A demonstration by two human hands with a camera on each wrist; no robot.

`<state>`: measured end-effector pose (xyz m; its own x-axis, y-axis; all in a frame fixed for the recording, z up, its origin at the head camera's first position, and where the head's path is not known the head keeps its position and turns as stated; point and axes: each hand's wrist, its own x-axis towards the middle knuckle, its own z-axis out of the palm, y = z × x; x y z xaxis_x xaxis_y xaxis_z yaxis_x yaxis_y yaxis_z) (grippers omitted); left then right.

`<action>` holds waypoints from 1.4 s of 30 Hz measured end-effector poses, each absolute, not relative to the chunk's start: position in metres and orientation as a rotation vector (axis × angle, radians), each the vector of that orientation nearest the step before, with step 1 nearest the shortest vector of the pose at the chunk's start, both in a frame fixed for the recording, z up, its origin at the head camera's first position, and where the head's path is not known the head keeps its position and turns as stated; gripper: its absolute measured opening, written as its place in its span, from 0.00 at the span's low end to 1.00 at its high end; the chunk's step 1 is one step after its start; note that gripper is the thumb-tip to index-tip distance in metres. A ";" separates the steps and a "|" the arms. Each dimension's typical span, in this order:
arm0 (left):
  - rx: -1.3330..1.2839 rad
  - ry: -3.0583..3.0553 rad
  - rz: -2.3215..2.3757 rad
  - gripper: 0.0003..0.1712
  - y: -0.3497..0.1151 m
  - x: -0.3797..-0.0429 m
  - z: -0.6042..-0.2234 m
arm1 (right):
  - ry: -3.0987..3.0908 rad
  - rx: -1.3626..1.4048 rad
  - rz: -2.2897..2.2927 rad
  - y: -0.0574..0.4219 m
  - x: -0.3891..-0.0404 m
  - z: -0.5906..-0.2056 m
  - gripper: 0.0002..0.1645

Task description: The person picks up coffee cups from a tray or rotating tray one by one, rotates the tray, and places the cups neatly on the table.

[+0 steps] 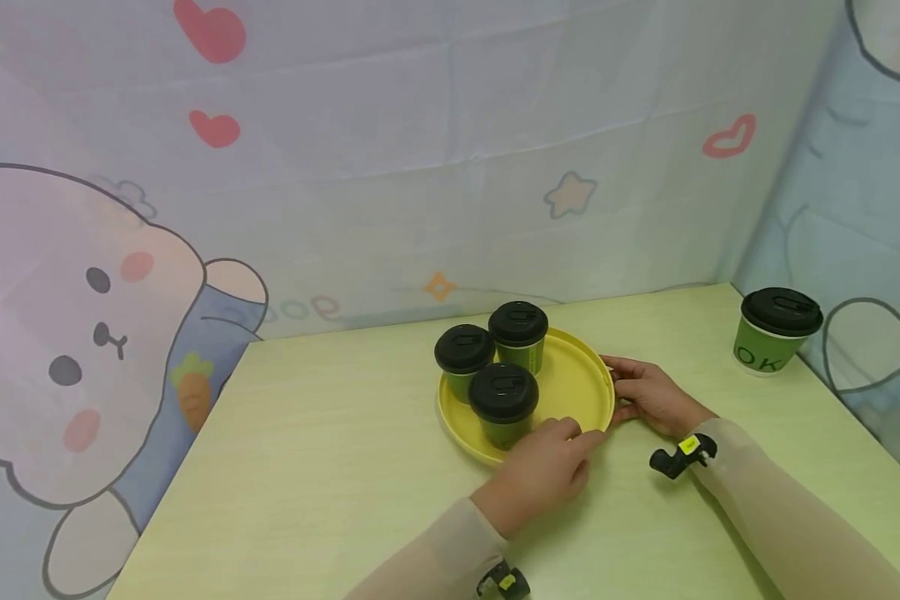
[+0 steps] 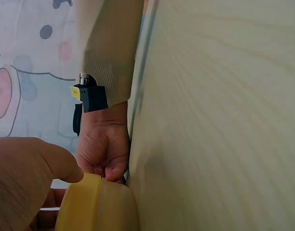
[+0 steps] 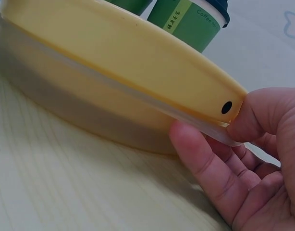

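Observation:
A round yellow tray (image 1: 581, 383) carries three green paper cups with black lids: a rear cup (image 1: 521, 337), a left cup (image 1: 467, 362) and a front cup (image 1: 505, 408). They stand upright, grouped on its left half. My left hand (image 1: 543, 462) holds the tray's near edge, just right of the front cup; the left wrist view catches its thumb (image 2: 58, 161) on the rim. At the tray's right side, my right hand (image 1: 656, 400) pinches the rim, thumb above and fingers (image 3: 200, 154) under the lip, as the right wrist view shows.
Another green cup (image 1: 768, 333) with a black lid and "OK" on its side stands at the far right of the pale wooden table (image 1: 330, 467). A printed cloth (image 1: 390, 192) hangs behind the table, and another cloth borders the right edge.

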<state>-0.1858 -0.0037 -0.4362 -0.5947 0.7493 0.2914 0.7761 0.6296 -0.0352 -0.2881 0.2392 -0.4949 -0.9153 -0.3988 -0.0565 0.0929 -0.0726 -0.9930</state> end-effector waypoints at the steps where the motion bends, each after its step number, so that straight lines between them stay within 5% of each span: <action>1: -1.235 -2.589 -0.135 0.22 -0.004 -0.186 -0.437 | 1.875 -0.329 -2.055 0.239 -0.288 -0.495 0.38; 42: -1.270 -2.740 -0.176 0.21 -0.018 -0.189 -0.436 | 1.810 -0.352 -2.079 0.243 -0.290 -0.498 0.38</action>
<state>-0.1887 -0.0185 -0.4360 -0.6419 0.7513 0.1536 0.7648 0.6418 0.0567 -0.2902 0.2429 -0.4983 -0.9038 -0.4253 -0.0477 0.1059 -0.1143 -0.9878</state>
